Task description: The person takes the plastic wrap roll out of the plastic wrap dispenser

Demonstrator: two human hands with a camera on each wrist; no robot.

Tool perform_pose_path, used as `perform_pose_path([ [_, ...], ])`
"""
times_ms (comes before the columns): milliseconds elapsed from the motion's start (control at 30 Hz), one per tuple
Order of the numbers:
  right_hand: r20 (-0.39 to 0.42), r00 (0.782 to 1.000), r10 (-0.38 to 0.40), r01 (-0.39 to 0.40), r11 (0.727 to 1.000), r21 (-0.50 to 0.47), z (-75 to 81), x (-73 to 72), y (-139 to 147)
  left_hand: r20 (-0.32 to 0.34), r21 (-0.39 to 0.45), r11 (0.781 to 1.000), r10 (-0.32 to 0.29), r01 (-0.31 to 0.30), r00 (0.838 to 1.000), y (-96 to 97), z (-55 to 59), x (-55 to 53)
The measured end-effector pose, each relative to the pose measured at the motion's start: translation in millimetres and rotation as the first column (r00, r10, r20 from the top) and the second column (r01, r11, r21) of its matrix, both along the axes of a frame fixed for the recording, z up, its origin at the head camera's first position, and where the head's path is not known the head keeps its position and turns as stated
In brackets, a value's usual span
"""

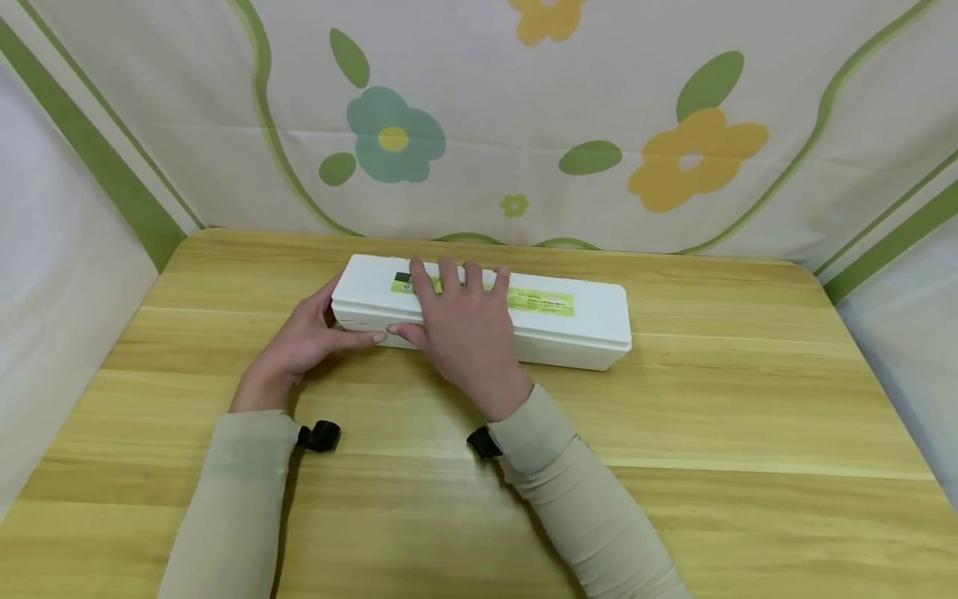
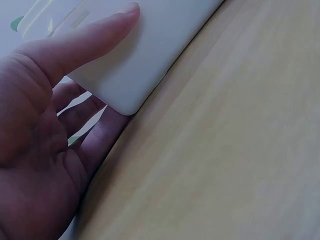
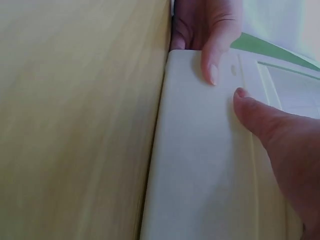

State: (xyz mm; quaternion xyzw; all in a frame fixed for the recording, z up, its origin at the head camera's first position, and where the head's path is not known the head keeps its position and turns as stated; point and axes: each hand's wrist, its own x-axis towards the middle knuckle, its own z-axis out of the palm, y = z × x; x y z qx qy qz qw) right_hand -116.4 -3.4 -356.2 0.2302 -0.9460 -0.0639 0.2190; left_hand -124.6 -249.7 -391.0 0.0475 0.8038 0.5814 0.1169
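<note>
Beige-sleeved right hand (image 1: pixel 470 329) lies palm down, fingers spread over the top of the box (image 1: pixel 576 326), thumb on its front, apparently to steady it. Left hand (image 1: pixel 303 337) grips the left end, thumb in front, fingers round the end, likely checking any slide. Box sits near the far edge of the table (image 1: pixel 711 408), roughly midway between corners.

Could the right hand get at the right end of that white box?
Probably yes: the right hand lies across the white box, with nothing visible blocking its way to the right end.
</note>
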Motion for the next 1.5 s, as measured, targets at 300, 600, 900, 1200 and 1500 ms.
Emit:
perform_pose_path([
  [300, 0.062, 0.998, 0.002, 0.003, 0.997, -0.076, 6.7, -0.8, 2.2, -0.005, -0.023, 1.0, 0.004, -0.004, 1.0, 0.8, 0.1, 0.0],
  [600, 0.087, 0.996, 0.029, -0.02, 0.994, -0.111, 12.4, -0.7, 3.3, -0.016, -0.048, 0.999, 0.015, -0.015, 1.0, -0.3, -0.2, 0.9],
  [900, 0.091, 0.994, 0.063, -0.05, 0.989, -0.141, 12.0, 1.2, 7.6, -0.033, -0.023, 1.0, 0.001, -0.001, 0.999, -0.3, -1.5, 0.4],
  [1200, 0.139, 0.988, 0.063, -0.047, 0.992, -0.119, 13.8, 2.1, 19.5, -0.027, -0.017, 1.0, -0.012, 0.011, 1.0, 1.6, -1.3, -1.7],
  [1500, 0.17, 0.983, 0.068, -0.046, 0.99, -0.131, 13.4, 3.1, 46.6, -0.012, -0.016, 1.0, 0.007, -0.007, 1.0, 1.0, -0.7, -0.2],
])
